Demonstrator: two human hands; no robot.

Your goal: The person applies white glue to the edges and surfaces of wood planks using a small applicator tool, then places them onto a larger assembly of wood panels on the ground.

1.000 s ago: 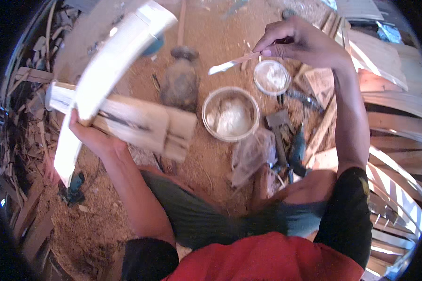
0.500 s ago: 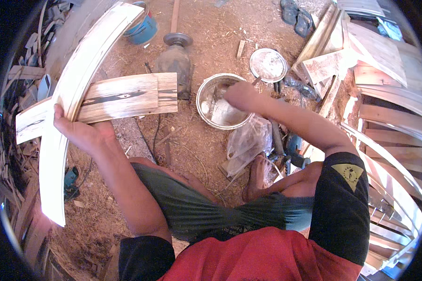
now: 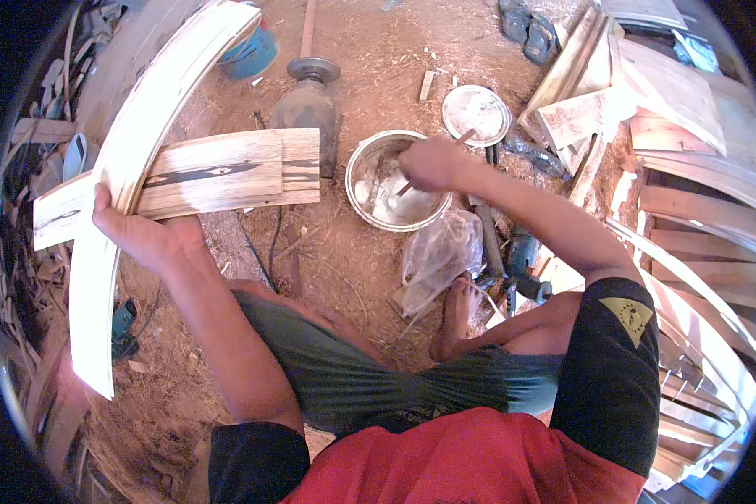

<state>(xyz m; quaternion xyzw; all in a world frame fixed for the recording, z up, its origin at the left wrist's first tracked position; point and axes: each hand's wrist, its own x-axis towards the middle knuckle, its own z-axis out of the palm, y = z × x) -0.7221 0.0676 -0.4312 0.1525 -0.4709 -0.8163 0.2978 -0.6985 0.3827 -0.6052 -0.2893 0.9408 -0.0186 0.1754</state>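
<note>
Yellow triangular badge (image 3: 628,317), four o'clock: print illegible. At ten, our left hand (image 3: 153,235) grips crossed grainy boards (image 3: 214,178); at twelve, our right hand (image 3: 434,164) grips a stick (image 3: 468,134) over the round tub (image 3: 360,209).

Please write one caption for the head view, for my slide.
Left hand holding crossed wooden pieces, right hand holding a stick over an open tub.

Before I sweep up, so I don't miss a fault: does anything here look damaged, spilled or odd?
The flat, pale, crosswise wooden board in the left hand looks odd: dark, jagged streaks mark its otherwise light face. Whether that is damage or natural grain, I cannot tell.
</note>
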